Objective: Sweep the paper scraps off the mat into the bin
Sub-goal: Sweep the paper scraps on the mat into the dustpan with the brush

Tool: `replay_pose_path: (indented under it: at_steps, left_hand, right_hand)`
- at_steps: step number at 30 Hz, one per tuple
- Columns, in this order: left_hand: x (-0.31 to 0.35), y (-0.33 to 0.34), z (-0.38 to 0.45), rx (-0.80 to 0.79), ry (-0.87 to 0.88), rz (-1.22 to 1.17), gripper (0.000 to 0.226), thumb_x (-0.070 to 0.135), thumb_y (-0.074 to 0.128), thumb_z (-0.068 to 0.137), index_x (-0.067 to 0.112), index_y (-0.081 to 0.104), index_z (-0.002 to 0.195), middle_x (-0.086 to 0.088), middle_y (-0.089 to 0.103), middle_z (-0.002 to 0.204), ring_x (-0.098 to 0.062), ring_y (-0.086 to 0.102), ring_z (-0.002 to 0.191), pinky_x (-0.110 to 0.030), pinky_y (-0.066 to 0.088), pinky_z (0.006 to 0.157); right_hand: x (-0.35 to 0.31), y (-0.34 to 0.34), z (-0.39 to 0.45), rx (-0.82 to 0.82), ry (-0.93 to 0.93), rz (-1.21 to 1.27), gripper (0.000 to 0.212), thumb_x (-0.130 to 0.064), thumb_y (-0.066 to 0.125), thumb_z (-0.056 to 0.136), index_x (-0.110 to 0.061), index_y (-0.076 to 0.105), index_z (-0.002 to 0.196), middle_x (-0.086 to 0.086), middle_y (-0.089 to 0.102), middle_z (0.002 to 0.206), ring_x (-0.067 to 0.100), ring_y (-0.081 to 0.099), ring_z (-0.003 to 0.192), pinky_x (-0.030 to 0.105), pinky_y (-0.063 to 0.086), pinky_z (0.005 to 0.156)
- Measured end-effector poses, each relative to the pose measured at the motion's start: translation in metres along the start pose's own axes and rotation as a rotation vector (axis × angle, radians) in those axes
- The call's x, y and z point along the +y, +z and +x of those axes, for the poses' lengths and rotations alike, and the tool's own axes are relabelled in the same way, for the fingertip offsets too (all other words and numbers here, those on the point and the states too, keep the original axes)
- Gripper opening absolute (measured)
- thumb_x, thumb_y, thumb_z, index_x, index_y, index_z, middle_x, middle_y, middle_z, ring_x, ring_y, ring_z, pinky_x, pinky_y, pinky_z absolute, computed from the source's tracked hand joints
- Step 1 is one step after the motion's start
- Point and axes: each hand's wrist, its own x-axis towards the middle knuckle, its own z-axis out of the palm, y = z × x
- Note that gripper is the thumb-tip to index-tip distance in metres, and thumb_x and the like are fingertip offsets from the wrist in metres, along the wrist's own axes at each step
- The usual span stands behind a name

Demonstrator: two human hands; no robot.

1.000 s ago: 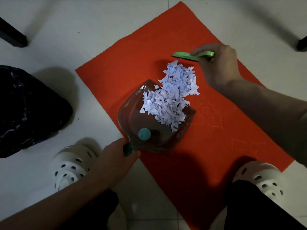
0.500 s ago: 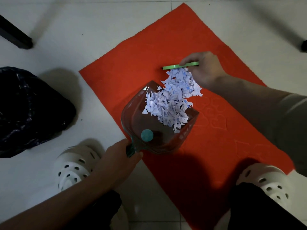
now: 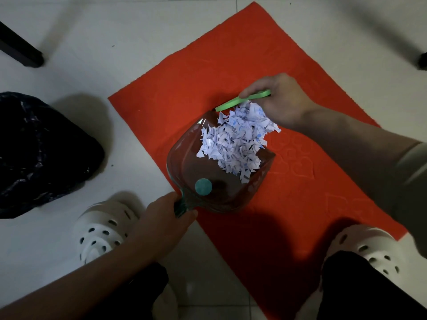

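Head view: left hand (image 3: 161,224) fingers wrap the teal handle of a clear plastic dustpan (image 3: 215,176) lying on the red felt mat (image 3: 288,204), mouth pointing up-right, long axis running from the handle at lower left to the lip at upper right. Right hand (image 3: 283,100) fingers pinch a flat green plastic brush (image 3: 242,100), held crosswise at the pan's mouth, touching the heap. Pile of white paper scraps (image 3: 238,142) sits mostly inside the pan, a few hanging over the lip at right. Scraps look featherlight and loose, likely to flutter; carry the pan level by its handle. Black plastic bin bag (image 3: 41,155) sits on the floor, left, well apart.
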Motion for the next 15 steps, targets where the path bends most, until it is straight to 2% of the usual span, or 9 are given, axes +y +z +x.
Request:
replay_pose_path:
  at_steps: [5, 8, 10, 12, 15]
  left_hand:
    - [0.000, -0.001, -0.001, -0.008, -0.001, -0.009, 0.018, 0.033, 0.065, 0.090, 0.029, 0.050, 0.080, -0.001, 0.062, 0.073, -0.012, 0.052, 0.055, -0.038, 0.051, 0.062]
    - [0.001, -0.002, -0.001, -0.010, 0.000, -0.004, 0.018, 0.034, 0.064, 0.091, 0.027, 0.051, 0.081, -0.003, 0.063, 0.075, -0.014, 0.053, 0.056, -0.040, 0.053, 0.064]
    - [0.001, -0.002, -0.002, -0.011, 0.009, -0.003, 0.018, 0.033, 0.064, 0.091, 0.030, 0.049, 0.080, -0.001, 0.062, 0.075, -0.012, 0.053, 0.056, -0.038, 0.052, 0.063]
    - [0.001, -0.002, -0.002, -0.007, 0.009, -0.008, 0.018, 0.033, 0.064, 0.091, 0.030, 0.049, 0.081, 0.000, 0.061, 0.075, -0.012, 0.052, 0.056, -0.036, 0.051, 0.062]
    - [0.000, -0.002, -0.002, 0.001, 0.004, 0.005, 0.018, 0.032, 0.064, 0.091, 0.030, 0.049, 0.081, 0.000, 0.062, 0.075, -0.012, 0.053, 0.057, -0.037, 0.052, 0.063]
  right_hand:
    - [0.001, -0.006, -0.007, -0.098, -0.002, -0.071, 0.029, 0.003, 0.055, 0.090, -0.017, 0.075, 0.096, -0.004, 0.057, 0.062, 0.003, 0.041, 0.039, 0.011, 0.029, 0.040]
    - [0.001, -0.020, -0.018, -0.084, -0.028, -0.072, 0.031, 0.001, 0.056, 0.089, -0.023, 0.075, 0.092, 0.007, 0.060, 0.064, 0.010, 0.043, 0.048, 0.025, 0.035, 0.046]
    - [0.002, -0.027, -0.024, 0.011, -0.018, -0.028, 0.032, -0.001, 0.054, 0.088, -0.025, 0.074, 0.090, 0.005, 0.058, 0.061, 0.011, 0.042, 0.048, 0.025, 0.035, 0.046]
    - [0.003, -0.030, -0.027, 0.146, 0.002, -0.009, 0.034, -0.002, 0.050, 0.085, -0.026, 0.073, 0.090, -0.001, 0.056, 0.059, 0.006, 0.039, 0.041, 0.018, 0.032, 0.042]
    - [0.011, -0.031, -0.028, 0.330, 0.049, -0.056, 0.034, -0.005, 0.044, 0.084, -0.019, 0.073, 0.096, 0.007, 0.062, 0.073, 0.010, 0.047, 0.050, 0.014, 0.033, 0.044]
